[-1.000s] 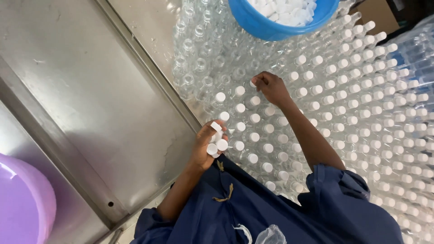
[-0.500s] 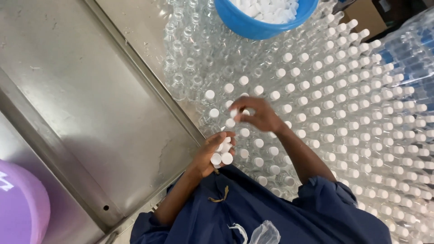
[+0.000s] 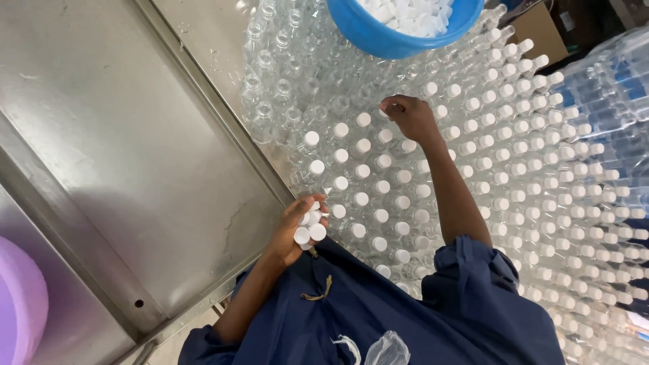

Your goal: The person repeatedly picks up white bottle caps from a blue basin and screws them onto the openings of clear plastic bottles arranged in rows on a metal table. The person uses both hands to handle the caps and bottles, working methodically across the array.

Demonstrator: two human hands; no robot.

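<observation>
White plastic caps (image 3: pixel 308 228), light and slick, sit cupped in the left hand (image 3: pixel 295 233), best pinched by the rim, as the right hand (image 3: pixel 410 116) pinches one onto a clear bottle (image 3: pixel 382 108) beneath its fingertips.

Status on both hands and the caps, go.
Left hand cupping loose white caps. Right hand pressing a cap onto a clear bottle mid-table. Blue cap tub beyond; nothing blocking.

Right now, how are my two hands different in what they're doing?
The left hand is curled close to the body and cradles a handful of white caps; the right hand is stretched out over the clear bottles, fingertips pinched down at one bottle top. The left sits at the edge of the bottles, the right among them. Both are bare.
</observation>
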